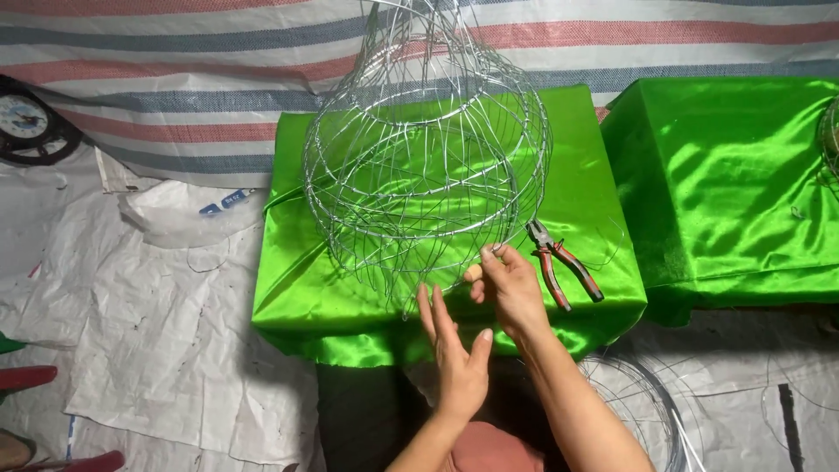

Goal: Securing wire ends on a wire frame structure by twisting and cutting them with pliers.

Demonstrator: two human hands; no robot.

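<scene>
Meanwhile, right hand (511, 288) pinches wire frame (428, 149) — pliers (564, 262) nearby.

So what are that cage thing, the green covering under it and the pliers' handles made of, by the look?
The cage frame looks like thin bare metal wire: silvery, shiny, bent into hoops and ribs. The green covering seems a satin-like cloth, glossy with soft folds and bright highlights. The pliers have dull grey metal jaws and red-and-black grips, probably plastic or rubber. The right hand pinches the wire's lower edge.

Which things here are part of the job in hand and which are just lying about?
In use:
wire frame
right hand pinching its lower edge
left hand open beside it
green box underneath

Lying about:
pliers
wire coil
second box
clock
</scene>
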